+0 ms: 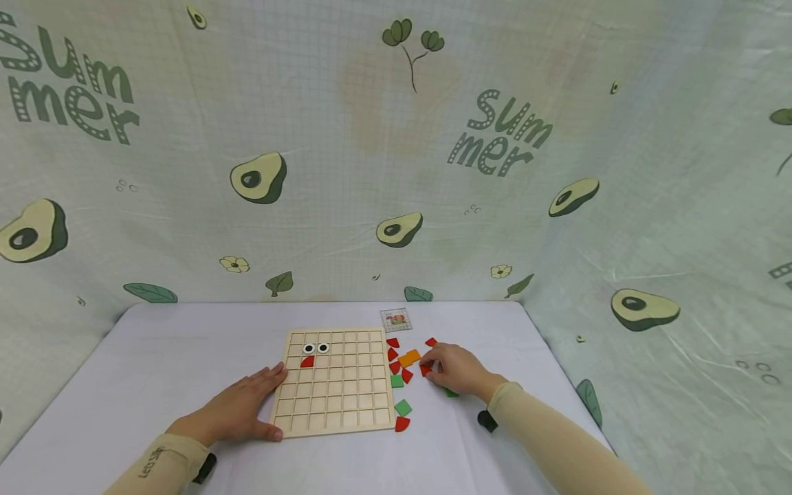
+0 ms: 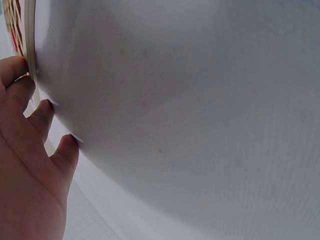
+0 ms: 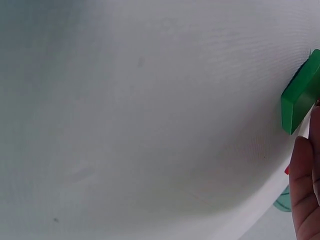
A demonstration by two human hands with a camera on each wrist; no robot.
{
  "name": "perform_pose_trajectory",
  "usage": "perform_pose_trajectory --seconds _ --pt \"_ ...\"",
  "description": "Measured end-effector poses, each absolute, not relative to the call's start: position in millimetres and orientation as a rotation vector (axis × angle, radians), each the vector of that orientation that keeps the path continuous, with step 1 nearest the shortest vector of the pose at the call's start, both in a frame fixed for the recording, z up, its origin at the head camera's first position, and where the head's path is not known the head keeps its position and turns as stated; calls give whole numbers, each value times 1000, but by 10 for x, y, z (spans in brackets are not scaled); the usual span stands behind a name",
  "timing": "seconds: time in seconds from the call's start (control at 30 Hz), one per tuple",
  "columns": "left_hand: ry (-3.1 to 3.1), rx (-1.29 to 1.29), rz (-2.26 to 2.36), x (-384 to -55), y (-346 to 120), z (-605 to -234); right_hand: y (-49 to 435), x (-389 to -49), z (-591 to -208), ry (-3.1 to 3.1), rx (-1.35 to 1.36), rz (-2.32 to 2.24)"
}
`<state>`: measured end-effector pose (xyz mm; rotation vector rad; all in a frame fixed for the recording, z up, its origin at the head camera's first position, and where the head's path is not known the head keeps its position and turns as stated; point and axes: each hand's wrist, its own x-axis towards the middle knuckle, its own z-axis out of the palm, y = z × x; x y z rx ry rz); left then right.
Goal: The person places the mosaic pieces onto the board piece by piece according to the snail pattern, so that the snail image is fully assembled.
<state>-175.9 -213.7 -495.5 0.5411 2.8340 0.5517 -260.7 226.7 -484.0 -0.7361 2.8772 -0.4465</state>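
A square wooden grid board (image 1: 353, 399) lies on the table. Two round eye pieces (image 1: 309, 348) sit side by side in its upper left cells, with a red quarter-circle piece (image 1: 307, 361) below them. My left hand (image 1: 244, 405) rests spread at the board's left edge, fingertips and thumb along the rim. To the right of the board, my right hand (image 1: 460, 371) pinches another red quarter-circle tile (image 1: 425, 370) between thumb and fingers. In the right wrist view a green block (image 3: 300, 95) is close to the fingers of that hand.
Between board and right hand lie several loose red pieces (image 1: 392, 354), orange pieces (image 1: 409, 357) and green squares (image 1: 403, 408). A small picture card (image 1: 396, 320) lies behind them. The white table (image 1: 167, 364) backs onto a hanging printed cloth (image 1: 328, 234).
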Motion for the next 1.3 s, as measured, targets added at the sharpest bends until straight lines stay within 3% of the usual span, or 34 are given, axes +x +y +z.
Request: perform_pose_trajectory --seconds 0.9,1.3 --pt "2830 510 559 -1759 -2146 -4969 2277 -2636 -4812 2884 -727 -514" --pt "2832 535 575 -1758 -2163 -4977 1879 -2715 -4615 2884 -838 -475"
